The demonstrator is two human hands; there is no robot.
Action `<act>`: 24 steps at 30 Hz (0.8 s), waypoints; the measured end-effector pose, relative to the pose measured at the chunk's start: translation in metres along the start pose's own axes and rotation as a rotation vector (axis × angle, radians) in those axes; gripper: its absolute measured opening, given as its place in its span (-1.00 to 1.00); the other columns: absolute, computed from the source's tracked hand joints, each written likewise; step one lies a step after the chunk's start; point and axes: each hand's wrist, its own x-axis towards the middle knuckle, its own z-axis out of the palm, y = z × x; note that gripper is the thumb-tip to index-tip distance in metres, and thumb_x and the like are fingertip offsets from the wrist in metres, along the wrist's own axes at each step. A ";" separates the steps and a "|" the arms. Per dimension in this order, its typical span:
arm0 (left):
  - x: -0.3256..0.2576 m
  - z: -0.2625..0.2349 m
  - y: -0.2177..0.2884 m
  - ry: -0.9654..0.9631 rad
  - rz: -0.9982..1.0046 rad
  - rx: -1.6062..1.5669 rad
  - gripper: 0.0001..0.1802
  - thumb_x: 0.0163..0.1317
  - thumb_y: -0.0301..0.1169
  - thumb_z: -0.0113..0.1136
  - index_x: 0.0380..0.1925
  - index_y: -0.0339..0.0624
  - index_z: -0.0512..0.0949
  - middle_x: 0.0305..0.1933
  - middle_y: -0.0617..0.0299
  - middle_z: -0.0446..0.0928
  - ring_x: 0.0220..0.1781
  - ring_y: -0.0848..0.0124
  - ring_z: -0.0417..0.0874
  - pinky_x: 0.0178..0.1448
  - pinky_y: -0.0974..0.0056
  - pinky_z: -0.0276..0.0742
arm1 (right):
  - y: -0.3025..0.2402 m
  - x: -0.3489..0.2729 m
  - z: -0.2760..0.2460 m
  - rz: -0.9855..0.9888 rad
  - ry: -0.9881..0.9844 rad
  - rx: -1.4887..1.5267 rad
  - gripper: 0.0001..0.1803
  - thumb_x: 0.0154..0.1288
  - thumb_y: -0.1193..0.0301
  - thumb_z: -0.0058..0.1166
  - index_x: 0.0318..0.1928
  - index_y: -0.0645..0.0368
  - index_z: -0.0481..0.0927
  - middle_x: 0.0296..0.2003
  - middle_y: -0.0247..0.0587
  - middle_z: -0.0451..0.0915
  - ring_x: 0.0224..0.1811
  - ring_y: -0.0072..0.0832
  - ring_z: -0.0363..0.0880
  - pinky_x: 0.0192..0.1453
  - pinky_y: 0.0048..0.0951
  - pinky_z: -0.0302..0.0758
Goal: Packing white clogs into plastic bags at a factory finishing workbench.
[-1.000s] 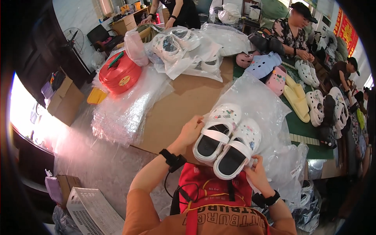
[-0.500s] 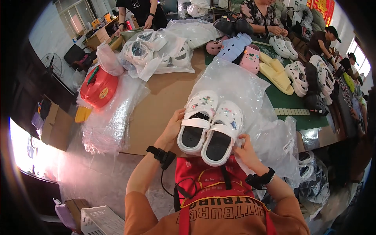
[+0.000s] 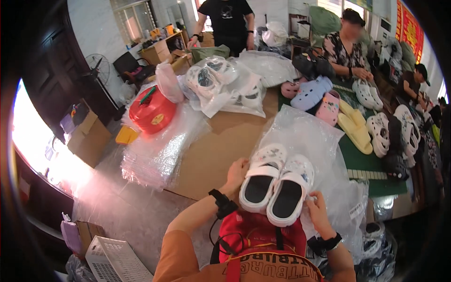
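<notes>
A pair of white clogs, the left clog and the right clog, lies side by side at the table's near edge. Their black insoles face me, and small coloured charms dot the toes. Under and beyond them spreads a clear plastic bag. My left hand is closed against the left clog's outer side, its fingertips partly hidden. Beside the right clog, my right hand has its fingers pinched on the edge of the plastic bag.
A stack of clear bags and a red ribbon roll lie left. Bagged clogs are farther back. Right stand a lilac clog, yellow slides and more clogs. Co-workers, one in a black shirt, are across the table.
The whole view has shifted, so the table and clogs appear lower and farther right. Both hands stay beside the clogs. The co-worker in the black shirt stands more fully in view.
</notes>
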 end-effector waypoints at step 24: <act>-0.005 -0.098 0.192 0.158 0.667 0.091 -0.80 0.17 -0.35 0.04 -0.39 -0.30 0.46 -0.69 0.16 0.39 -0.64 0.51 0.38 -0.51 0.31 0.31 | -0.202 0.013 -0.049 -0.201 -0.118 -0.413 -0.80 0.20 0.28 -0.11 -0.51 0.04 0.43 -0.58 -0.64 0.28 -0.55 -0.87 0.10 -0.52 -0.72 0.00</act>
